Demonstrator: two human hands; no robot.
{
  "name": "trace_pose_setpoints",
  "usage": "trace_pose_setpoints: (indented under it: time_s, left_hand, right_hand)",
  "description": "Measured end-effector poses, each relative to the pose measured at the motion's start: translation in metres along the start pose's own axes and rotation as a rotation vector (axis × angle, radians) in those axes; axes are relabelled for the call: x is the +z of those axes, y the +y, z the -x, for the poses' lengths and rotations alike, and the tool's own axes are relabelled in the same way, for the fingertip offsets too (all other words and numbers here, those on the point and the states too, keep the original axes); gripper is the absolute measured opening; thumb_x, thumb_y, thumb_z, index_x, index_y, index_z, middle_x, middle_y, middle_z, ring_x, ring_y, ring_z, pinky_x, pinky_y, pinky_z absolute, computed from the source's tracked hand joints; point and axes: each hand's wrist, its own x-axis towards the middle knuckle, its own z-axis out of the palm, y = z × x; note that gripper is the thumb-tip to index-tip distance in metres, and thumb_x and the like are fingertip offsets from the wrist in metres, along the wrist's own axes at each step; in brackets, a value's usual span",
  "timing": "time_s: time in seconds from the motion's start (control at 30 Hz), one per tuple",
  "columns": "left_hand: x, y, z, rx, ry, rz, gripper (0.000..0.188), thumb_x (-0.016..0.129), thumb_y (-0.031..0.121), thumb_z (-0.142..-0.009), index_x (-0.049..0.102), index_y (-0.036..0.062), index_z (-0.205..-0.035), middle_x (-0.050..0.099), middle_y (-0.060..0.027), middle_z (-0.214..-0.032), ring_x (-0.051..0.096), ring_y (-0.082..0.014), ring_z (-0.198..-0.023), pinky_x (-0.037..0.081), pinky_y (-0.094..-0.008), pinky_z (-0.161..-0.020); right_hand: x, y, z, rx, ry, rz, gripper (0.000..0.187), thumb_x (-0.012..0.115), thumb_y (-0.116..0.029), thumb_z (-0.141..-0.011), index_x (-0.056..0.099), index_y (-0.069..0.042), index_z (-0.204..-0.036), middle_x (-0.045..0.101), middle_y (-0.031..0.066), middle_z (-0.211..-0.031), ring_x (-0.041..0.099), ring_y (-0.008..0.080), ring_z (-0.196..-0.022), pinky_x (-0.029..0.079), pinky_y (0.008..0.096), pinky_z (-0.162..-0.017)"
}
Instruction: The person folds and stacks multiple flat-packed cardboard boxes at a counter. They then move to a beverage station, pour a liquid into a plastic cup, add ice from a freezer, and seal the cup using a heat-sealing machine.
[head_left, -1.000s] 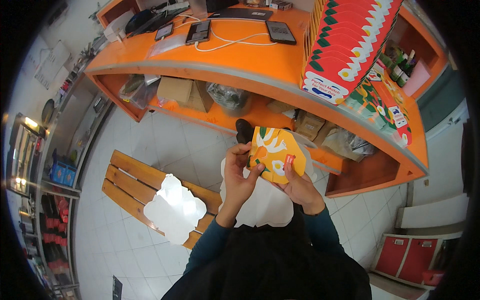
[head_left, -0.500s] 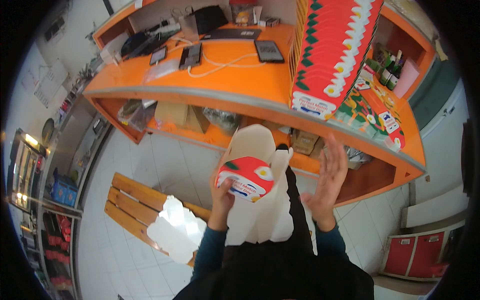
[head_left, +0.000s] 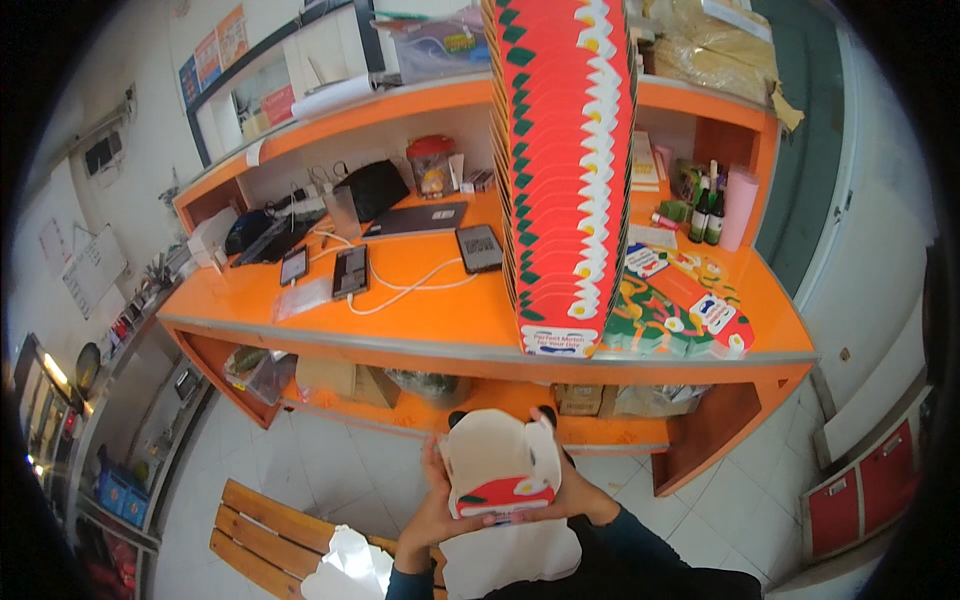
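Note:
Between my two hands is a folded paper food box (head_left: pixel 500 450), cream inside, with a red front printed with egg and leaf shapes. Its top gapes upward, flaps raised. My left hand (head_left: pixel 432 508) is wrapped round its left side, thumb on the front. My right hand (head_left: pixel 578 494) grips the right side, its thumb also on the front. Below the box, a flat white carton blank (head_left: pixel 512 556) lies on my lap. A tall stack of nested red food boxes (head_left: pixel 562 190) rises from the orange counter ahead.
On the orange counter (head_left: pixel 430 300) are phones with white cables, a dark laptop (head_left: pixel 418 219), green-patterned flat cartons (head_left: pixel 680 310), bottles and a pink cup (head_left: pixel 739 208). A wooden bench (head_left: pixel 255 540) at my left bears more white blanks (head_left: pixel 350 568). Cardboard boxes fill the lower shelf.
My right hand, raised and apart before, now grips the box's right side. The box sits lower in the picture and is tilted to show its inside. The view has tipped up toward the counter.

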Motion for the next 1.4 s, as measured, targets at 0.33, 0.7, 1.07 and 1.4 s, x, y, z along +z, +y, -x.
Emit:
trace_pose_setpoints:
  time_s: [0.33,0.7,1.07,1.4]
  left_hand:
    - [-0.133,0.101,-0.066,0.286,0.173,0.320,0.062,0.062,0.018,-0.073,0.033,0.0035,-0.125,0.045,-0.0108,-0.121,0.041,-0.0231,-0.115,0.035,-0.0380,-0.096]
    - [-0.055,0.418,-0.392,0.692,-0.125,-0.064,0.090,0.063,0.057,-0.066,0.030,-0.0009,-0.127,0.032,-0.0219,-0.128,0.031,-0.0278,-0.118,0.033,-0.0443,-0.092]
    - [0.006,0.378,-0.364,0.473,-0.084,-0.527,0.082,0.057,0.057,-0.065,0.032,0.0074,-0.126,0.033,-0.0152,-0.126,0.030,-0.0315,-0.116,0.014,-0.0496,-0.098]
    - [0.002,0.380,-0.358,0.451,-0.092,-0.392,0.052,0.058,0.047,-0.070,0.049,0.0082,-0.104,0.048,-0.0103,-0.091,0.046,-0.0212,-0.078,0.039,-0.0335,-0.070]
  right_hand:
    - [-0.080,-0.068,-0.023,-0.323,0.441,0.690,0.106,0.076,-0.042,-0.055,0.014,-0.001,-0.131,0.014,0.0216,-0.136,0.013,0.0359,-0.126,0.012,0.0414,-0.102]
    - [-0.288,-0.277,-0.280,-0.613,0.768,0.119,0.048,0.051,-0.041,-0.078,0.043,-0.013,-0.116,0.046,0.0083,-0.112,0.043,0.0213,-0.101,0.034,0.0374,-0.082]
    - [-0.307,-0.263,-0.296,-0.408,0.495,0.148,0.047,0.036,-0.040,-0.084,0.041,-0.010,-0.119,0.045,0.0078,-0.116,0.045,0.0238,-0.100,0.037,0.0404,-0.079]
    - [-0.293,-0.285,-0.295,-0.297,0.298,0.297,0.051,0.045,-0.056,-0.079,0.055,-0.012,-0.102,0.054,0.0010,-0.082,0.044,0.0108,-0.067,0.036,0.0242,-0.059]
